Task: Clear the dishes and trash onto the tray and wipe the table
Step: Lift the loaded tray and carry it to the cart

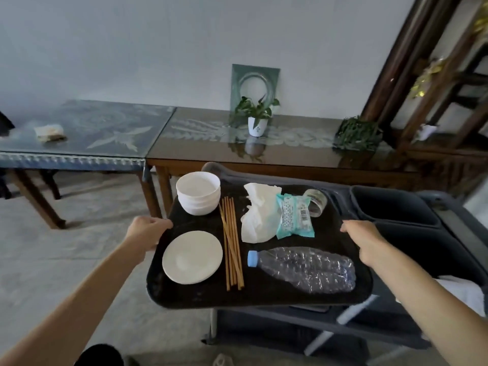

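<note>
I hold a black tray (264,294) over a grey cart (396,326). My left hand (146,232) grips its left rim and my right hand (365,240) grips its right rim. On the tray stand stacked white bowls (198,192) at the far left and a white plate (192,257) near left. Wooden chopsticks (231,241) lie in the middle. A crumpled white napkin (257,213), a teal snack packet (294,216), a small glass jar (315,202) and a crushed plastic bottle (303,269) lie on the right half.
A blue-topped table (105,133) at the back left carries a folded cloth (49,132). A brown glass-topped table (290,151) holds a potted plant (257,120) and a second plant (357,133). Dark bins (393,207) sit on the cart. A wooden shelf (449,88) stands right.
</note>
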